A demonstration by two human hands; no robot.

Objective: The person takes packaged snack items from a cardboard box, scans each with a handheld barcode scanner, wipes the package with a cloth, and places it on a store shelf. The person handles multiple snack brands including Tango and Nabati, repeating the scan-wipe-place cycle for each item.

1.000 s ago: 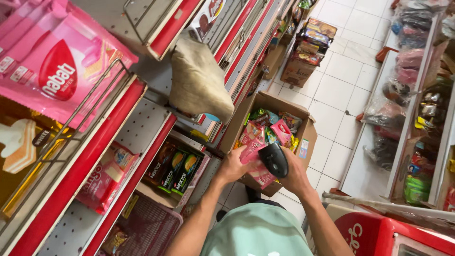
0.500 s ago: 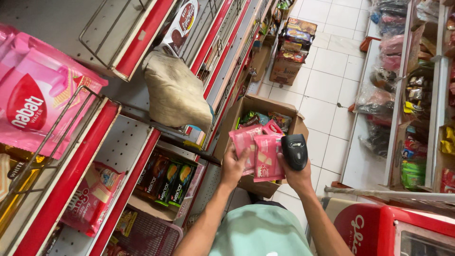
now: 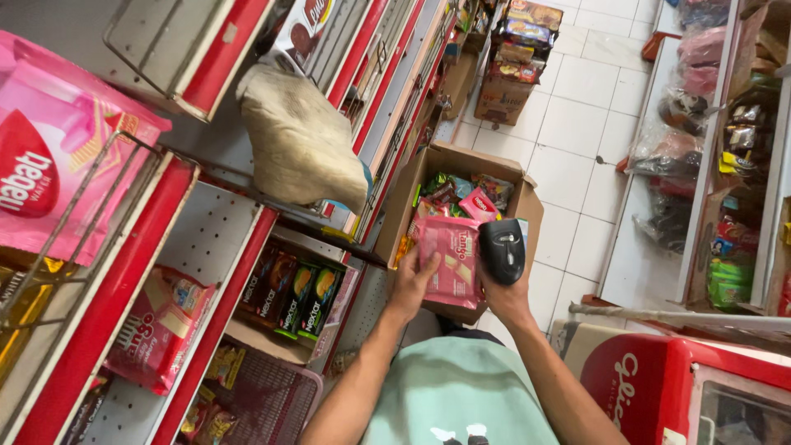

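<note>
Shop aisle, left hand (image 3: pixel 412 284) fingers gripping pink wafer pack (image 3: pixel 449 262) — raised since earlier, right hand (image 3: pixel 504 290) clasping black scanner (image 3: pixel 502 250).

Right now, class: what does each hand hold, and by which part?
The left hand holds a pink snack packet by its left edge; the right hand grips a black handheld scanner from below.

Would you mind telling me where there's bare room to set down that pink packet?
The grey perforated shelf between the pink packs below and the beige sack above shows bare metal. White floor tiles right of the cardboard box are free. The box itself is crammed with snack packets.
</note>
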